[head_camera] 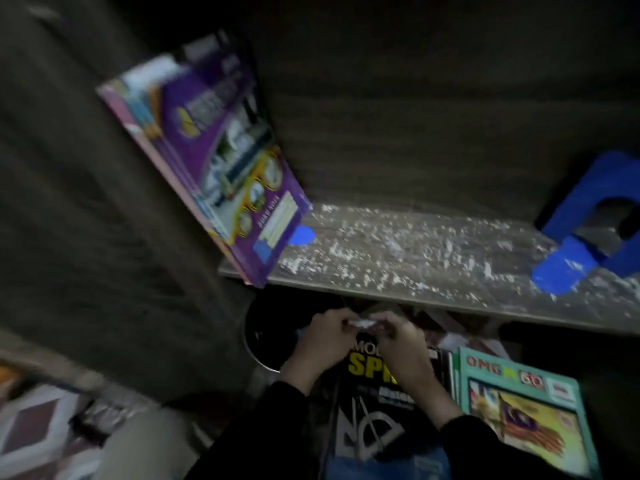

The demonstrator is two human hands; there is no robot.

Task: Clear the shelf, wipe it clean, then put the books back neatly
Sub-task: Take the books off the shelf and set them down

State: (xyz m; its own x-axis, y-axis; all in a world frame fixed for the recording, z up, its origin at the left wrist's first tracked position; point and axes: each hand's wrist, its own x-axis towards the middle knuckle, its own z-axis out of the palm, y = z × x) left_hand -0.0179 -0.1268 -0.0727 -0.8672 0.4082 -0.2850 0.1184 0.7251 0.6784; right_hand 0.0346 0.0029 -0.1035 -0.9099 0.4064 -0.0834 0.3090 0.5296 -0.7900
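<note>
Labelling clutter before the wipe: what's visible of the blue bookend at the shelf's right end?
The blue bookend looks like painted sheet metal bent into an L: an upright plate with an arched cut-out, and a flat rounded tongue lying on the shelf, pointing toward its front edge. White dust flecks speckle the tongue. It stands upright at the shelf's right end, partly cut off by the frame edge. Only the shelf touches it; no book leans on it.
</note>
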